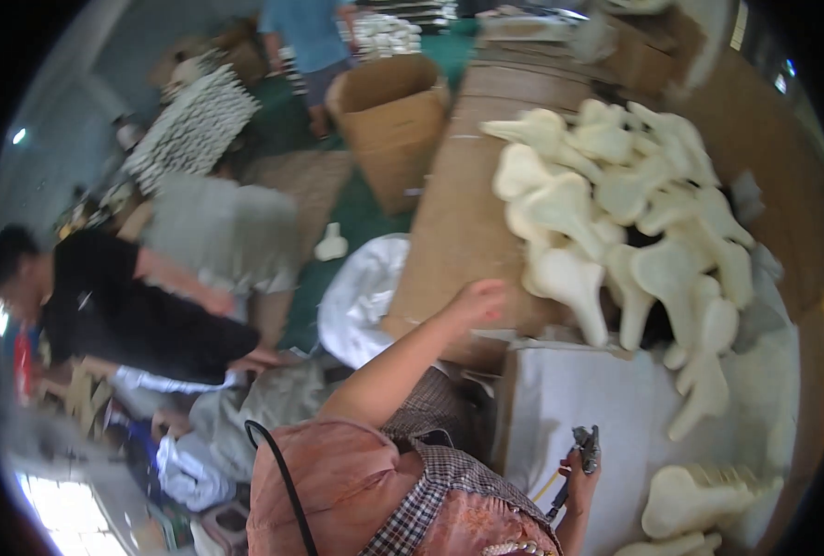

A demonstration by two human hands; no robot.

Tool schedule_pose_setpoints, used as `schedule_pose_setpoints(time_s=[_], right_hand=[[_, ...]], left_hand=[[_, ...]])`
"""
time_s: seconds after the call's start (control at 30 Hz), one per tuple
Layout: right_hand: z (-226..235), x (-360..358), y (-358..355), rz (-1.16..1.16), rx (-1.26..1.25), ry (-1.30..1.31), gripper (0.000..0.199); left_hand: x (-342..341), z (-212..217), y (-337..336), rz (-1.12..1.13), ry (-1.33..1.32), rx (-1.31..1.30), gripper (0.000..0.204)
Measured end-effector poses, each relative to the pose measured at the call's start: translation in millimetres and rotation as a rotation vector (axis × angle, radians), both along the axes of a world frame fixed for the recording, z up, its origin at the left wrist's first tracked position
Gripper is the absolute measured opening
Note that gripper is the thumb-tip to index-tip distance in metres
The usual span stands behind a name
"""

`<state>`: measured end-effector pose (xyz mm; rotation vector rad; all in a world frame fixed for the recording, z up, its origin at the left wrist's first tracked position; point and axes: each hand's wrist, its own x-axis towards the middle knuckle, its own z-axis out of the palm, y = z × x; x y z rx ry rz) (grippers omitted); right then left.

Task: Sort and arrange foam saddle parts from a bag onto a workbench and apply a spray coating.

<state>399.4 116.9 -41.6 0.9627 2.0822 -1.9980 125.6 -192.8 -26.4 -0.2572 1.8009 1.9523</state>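
Observation:
My left hand (478, 304) is stretched over the brown cardboard-covered table (458, 218), left of a pile of cream-coloured moulded pieces (560, 208). Its fingers are smeared by motion, and I see no object in it. Each piece has a broad rounded end and a narrower stem. Low on the right, my right hand (582, 480) is closed round a grey metal hand tool (586, 448) with a dark lower part. A thin yellow strip shows beside the tool. Under it lies a white sheet-covered surface (588, 389).
More cream pieces (694, 500) lie at the lower right. A tall open cardboard box (389, 130) and a white sack (365, 301) stand left of the table. One person in black (143, 306) bends at the left; another in blue (307, 37) stands at the back.

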Motion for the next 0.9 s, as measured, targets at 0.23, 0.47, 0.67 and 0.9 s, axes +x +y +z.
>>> schedule_pose_setpoints(time_s=[0.23, 0.47, 0.67, 0.9], right_hand=[[-38, -25, -28, 0.132, 0.124, 0.0, 0.05], [-94, -34, -12, 0.169, 0.522, 0.002, 0.054], [-110, -42, -43, 0.24, 1.143, 0.069, 0.053], [-97, -58, -46, 0.262, 1.276, -0.078, 0.049]], left_hand=[[197, 5, -335, 1.303, 0.021, -0.005, 0.058], [306, 21, -429, 1.531, 0.146, 0.148, 0.079], [323, -18, -465, 1.3, -0.078, 0.088, 0.074], [342, -15, -516, 1.327, 0.018, 0.099, 0.069]])
